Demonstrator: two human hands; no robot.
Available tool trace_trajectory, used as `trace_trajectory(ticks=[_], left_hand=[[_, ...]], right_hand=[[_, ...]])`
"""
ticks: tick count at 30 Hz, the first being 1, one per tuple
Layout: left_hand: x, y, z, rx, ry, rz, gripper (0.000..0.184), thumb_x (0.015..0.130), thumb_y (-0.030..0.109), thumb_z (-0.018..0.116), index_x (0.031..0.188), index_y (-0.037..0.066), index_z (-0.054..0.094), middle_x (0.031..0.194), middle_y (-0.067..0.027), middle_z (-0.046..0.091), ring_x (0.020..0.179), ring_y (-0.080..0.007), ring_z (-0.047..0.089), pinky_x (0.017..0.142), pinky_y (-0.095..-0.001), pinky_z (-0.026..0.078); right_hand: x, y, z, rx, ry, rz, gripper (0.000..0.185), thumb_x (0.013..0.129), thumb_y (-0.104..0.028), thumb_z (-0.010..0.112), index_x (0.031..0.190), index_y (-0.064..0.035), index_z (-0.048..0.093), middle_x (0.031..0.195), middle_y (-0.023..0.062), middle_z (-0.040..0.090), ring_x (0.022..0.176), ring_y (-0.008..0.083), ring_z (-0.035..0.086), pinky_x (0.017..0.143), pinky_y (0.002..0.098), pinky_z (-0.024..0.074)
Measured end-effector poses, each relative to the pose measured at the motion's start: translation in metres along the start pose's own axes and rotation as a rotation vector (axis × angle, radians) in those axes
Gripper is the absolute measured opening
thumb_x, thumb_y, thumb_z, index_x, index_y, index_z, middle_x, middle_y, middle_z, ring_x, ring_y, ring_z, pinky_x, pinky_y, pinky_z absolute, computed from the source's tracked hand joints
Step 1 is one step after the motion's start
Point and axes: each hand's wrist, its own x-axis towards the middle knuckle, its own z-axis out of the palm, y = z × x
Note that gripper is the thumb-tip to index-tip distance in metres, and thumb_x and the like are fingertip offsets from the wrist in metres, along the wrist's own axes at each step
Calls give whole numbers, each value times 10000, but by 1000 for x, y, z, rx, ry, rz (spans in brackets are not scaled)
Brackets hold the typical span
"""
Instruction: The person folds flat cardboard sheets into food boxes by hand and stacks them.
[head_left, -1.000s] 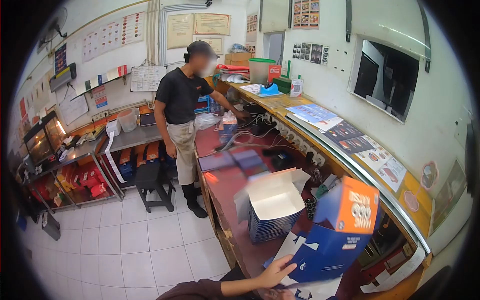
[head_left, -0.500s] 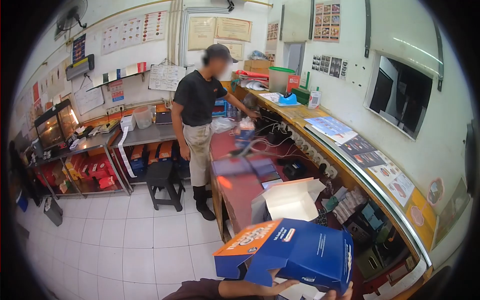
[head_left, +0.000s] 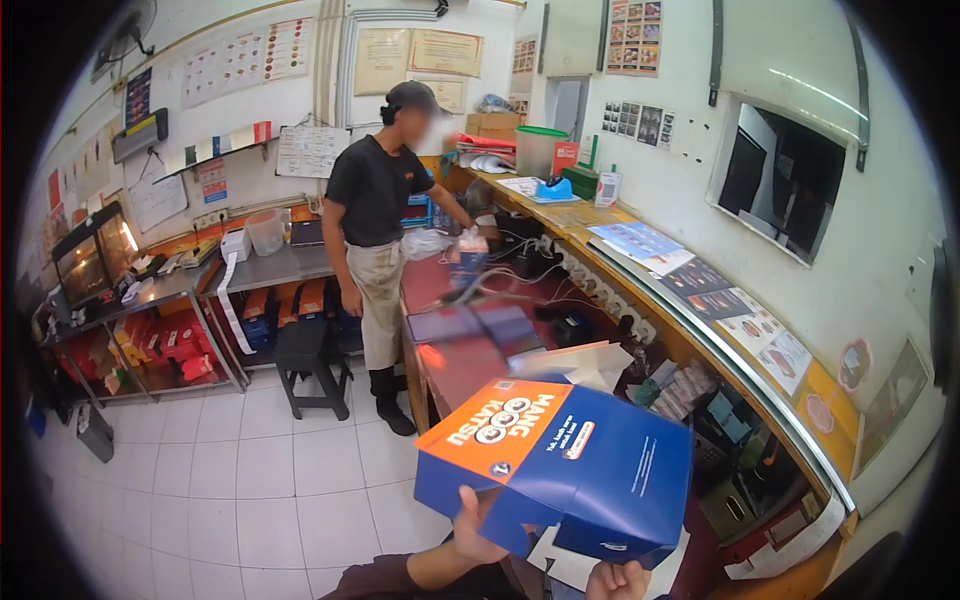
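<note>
The person's left hand (head_left: 478, 528) is half closed at the near left edge of a blue-and-orange box (head_left: 600, 450), thumb raised against the side, most fingers hidden behind a loose flap. The right hand (head_left: 617, 580) has its fingers curled in on the bottom corner; how tightly it grips, I can't tell from here. Between them the box is tipped, held over the red table (head_left: 452, 383), with white card (head_left: 560, 568) just below.

What has just changed is the box's turn: its printed side now faces up, lettering readable, while the flap by the left hand hangs unfastened, so I'd judge the folding unfinished. Half a second ago it leaned more steeply and the left hand lay flatter beneath the flap.

Behind, an open box (head_left: 592, 363) shows little but its raised flaps, more covered than before. Farther off, a co-worker (head_left: 375, 200) stands in the same spot, one arm still out.
</note>
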Motion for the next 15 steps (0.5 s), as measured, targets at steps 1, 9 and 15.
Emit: trace_trajectory(ticks=[1,9,15], left_hand=[[6,6,3,2,38,-62,687,839,502,486,1299,16,330,1268,-120,437,1146,-235,428,950,-377,341],[-4,-43,-4,535,187,-214,627,728,179,727,1224,-19,400,1193,-69,487,1136,-151,426,955,-327,348],[29,-40,16,202,320,-235,500,842,336,572,1188,-4,452,1102,-92,567,1033,-186,532,928,-326,385]], right_hand=[[0,-3,-6,-13,11,-6,289,803,-145,639,1015,-38,474,800,7,495,673,104,461,627,249,397],[2,-22,-27,-87,74,-87,298,819,-150,614,1052,-26,475,855,14,510,727,107,478,662,243,402],[4,-25,-40,-105,92,-74,308,831,-154,596,1081,-18,477,896,19,522,768,110,491,687,239,406]])
